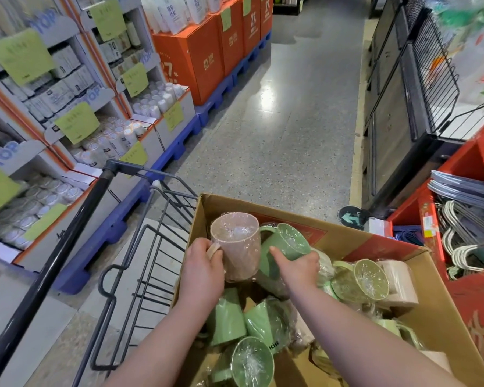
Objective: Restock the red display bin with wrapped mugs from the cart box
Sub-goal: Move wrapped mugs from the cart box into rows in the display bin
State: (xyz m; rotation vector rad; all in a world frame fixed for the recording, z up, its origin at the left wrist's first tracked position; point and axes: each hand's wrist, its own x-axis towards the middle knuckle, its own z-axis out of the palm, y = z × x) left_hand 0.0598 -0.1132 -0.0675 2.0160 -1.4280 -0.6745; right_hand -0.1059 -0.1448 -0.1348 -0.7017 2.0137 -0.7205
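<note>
open aisle floor (277,135) runs ahead past the far edge of the cardboard box (436,311), which sits in the wire cart (67,237). shelves of white tubs (67,93) line the left side. the red display bin (470,303) stands just beside the box's right edge, with hangers (464,247) piled inside. the left hand (204,270) grips the handle of a pink mug (238,244), upright, at the box's far left corner. the right hand (299,265) is curled over a green mug (284,244) lying tilted beside it. both mugs wear crinkled clear wrap; more green ones fill the box
</note>
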